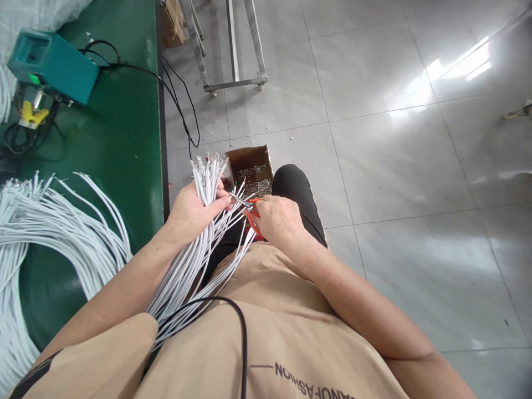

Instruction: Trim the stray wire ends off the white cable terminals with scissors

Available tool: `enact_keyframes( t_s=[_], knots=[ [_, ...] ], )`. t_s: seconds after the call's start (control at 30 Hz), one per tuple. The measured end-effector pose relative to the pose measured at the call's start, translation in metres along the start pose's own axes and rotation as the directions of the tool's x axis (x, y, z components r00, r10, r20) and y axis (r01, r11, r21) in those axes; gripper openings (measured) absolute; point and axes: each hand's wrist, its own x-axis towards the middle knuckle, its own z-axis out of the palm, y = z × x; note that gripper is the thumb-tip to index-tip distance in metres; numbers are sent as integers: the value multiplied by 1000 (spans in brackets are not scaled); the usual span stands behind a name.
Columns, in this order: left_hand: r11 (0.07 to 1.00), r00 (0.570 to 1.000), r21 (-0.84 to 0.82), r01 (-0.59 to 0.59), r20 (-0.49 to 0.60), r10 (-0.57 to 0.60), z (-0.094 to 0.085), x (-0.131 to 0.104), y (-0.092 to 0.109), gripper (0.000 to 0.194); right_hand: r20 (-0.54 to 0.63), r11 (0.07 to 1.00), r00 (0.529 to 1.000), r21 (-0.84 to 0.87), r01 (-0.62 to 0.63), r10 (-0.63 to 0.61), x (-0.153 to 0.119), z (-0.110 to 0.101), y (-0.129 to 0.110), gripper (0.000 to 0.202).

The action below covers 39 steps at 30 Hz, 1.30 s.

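A thick bundle of white cables (203,221) runs up from my lap, and my left hand (195,208) is closed around it near the cut ends. The left thumb and fingertips meet beside the bundle, close to the tool's tip. My right hand (279,216) grips scissors-like cutters with orange-red handles (252,217), their metal blades pointing left at a few loose cable ends. Some cables lie beneath the cutters. Below the hands, on the floor, stands an open cardboard box (249,160) with small clippings inside.
On the green table (120,133) at left lie a large coil of white cables (62,221) and a teal device (54,64) with a yellow-tipped part. Black cords hang over the table edge. A metal wheeled frame (235,86) stands on the tiled floor, where clippings are scattered.
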Motion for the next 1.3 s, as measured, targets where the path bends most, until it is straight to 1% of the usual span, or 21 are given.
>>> enact_keyframes(
  t_s=[0.07,0.13,0.2,0.23,0.27,0.33,0.37,0.4,0.43,0.47,0.53,0.6,0.67,0.7,0.8,0.87,0.93,1.0,1.13,1.23,1.3],
  knots=[
    [1000,1000,-2,1,2,-1,0,0,0,16,-24,1000,1000,-5,3,-3,0,1,2,24],
    [1000,1000,-17,8,14,-8,0,0,-1,16,-47,999,999,53,-14,16,1,3,4,25],
    [999,999,-30,15,33,-14,-1,0,-1,15,-34,964,996,257,-70,81,5,4,6,31],
    [999,999,-32,17,39,-16,-1,0,-1,16,-11,904,993,416,-101,116,7,4,6,33],
    [999,999,-29,20,49,-18,-2,0,-1,16,20,800,991,588,-122,136,11,4,5,35],
    [999,998,-31,19,60,-17,-2,0,0,17,72,490,990,863,-121,118,17,4,2,37],
    [999,998,-42,16,66,-13,-1,0,1,18,81,334,992,936,-107,92,20,5,-1,37],
    [998,997,-62,17,73,-12,-1,-1,2,19,81,212,994,973,-94,69,22,6,-4,37],
    [995,997,-95,25,74,-18,-1,-1,4,21,73,130,995,988,-81,65,23,8,-7,36],
    [989,997,-139,46,74,-36,0,-1,6,23,57,92,994,994,-65,92,23,10,-10,34],
    [964,993,-241,109,66,-96,1,-2,10,29,-2,120,972,992,-28,236,21,15,-14,31],
    [931,989,-333,148,27,-147,2,-2,12,30,-109,209,905,978,22,410,19,16,-15,29],
    [915,987,-378,137,-23,-158,3,-1,12,27,-219,273,852,958,94,475,19,10,-13,29],
    [915,987,-384,124,-45,-152,3,-1,12,25,-256,280,850,951,135,461,21,4,-12,28],
    [923,992,-375,90,-52,-118,4,-1,11,24,-264,267,906,947,179,330,30,-15,-8,28],
    [933,995,-354,68,-40,-87,4,-1,11,24,-204,277,943,952,129,263,37,-24,-9,27],
    [944,998,-326,49,-29,-61,4,-1,12,23,-125,271,959,961,53,253,40,-26,-12,26],
    [954,999,-299,23,-26,-32,4,0,12,21,-61,228,961,974,-2,270,39,-24,-17,25],
    [944,999,-330,-5,-35,-7,4,2,11,24,8,106,968,994,-35,250,30,-19,-25,24],
    [934,999,-357,32,-23,-43,3,2,10,27,40,17,992,999,-43,120,28,-21,-24,21],
    [931,998,-360,61,-12,-69,2,1,10,29,54,-17,998,998,-54,36,28,-22,-21,21]
  ],
)
